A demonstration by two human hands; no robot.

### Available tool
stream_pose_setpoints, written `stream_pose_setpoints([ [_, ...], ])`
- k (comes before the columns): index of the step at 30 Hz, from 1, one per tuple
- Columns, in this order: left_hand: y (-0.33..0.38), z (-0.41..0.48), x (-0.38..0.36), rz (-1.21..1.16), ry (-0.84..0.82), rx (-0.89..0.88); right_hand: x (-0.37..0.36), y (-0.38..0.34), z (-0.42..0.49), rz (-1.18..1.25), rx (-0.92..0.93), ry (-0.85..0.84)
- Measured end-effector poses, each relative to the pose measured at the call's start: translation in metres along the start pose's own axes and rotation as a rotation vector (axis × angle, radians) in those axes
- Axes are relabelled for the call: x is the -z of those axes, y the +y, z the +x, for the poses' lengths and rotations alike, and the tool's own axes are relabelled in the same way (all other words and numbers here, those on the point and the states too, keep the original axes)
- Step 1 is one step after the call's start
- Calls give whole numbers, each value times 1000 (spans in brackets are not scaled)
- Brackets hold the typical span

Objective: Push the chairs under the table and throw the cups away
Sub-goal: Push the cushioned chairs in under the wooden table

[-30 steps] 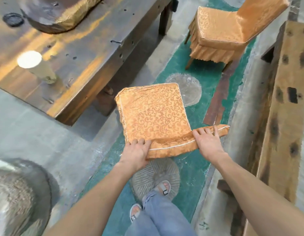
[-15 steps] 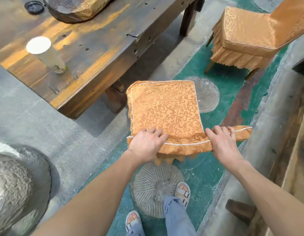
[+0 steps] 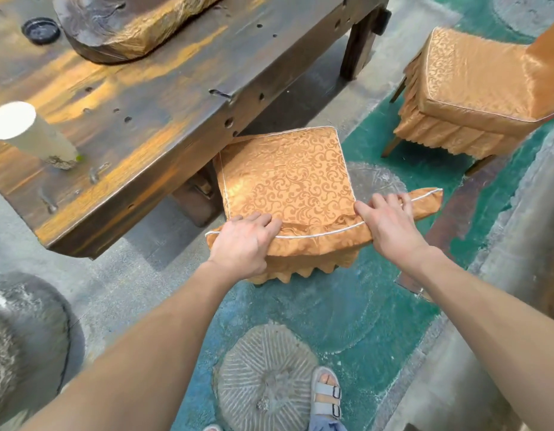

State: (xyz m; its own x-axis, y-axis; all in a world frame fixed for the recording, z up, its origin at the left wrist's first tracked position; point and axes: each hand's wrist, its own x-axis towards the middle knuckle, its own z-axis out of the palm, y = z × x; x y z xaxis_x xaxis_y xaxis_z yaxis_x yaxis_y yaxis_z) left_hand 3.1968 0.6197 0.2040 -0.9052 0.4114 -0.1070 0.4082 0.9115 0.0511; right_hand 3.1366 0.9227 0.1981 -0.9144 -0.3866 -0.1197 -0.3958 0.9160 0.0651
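A: Head view: chair (image 3: 288, 178) moved since a sec ago, front corner now tucked under the table (image 3: 164, 119) edge.
B: Hands?
A: Left hand (image 3: 243, 241), right hand (image 3: 389, 225) both clamped on the backrest top. Table leg close on the left, open floor right. 2nd chair (image 3: 465, 94) out, cup (image 3: 30, 132) on table.

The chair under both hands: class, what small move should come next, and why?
Probably one more short push forward. The left hand and right hand grip the top of the chair back, and only the seat's far corner is under the wooden table edge; most of the seat is out over the green floor.
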Motion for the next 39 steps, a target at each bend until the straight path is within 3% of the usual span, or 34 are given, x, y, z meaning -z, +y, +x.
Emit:
stream_pose_setpoints([
  [8, -19, 74, 5, -9, 51, 180, 12, 49, 118, -37, 141, -59],
  [24, -73, 191, 38, -57, 1, 405, 45, 91, 305, -80, 376, -80],
  [39, -137, 247, 44, -64, -43, 577, 67, 70, 449, -90, 569, -54],
])
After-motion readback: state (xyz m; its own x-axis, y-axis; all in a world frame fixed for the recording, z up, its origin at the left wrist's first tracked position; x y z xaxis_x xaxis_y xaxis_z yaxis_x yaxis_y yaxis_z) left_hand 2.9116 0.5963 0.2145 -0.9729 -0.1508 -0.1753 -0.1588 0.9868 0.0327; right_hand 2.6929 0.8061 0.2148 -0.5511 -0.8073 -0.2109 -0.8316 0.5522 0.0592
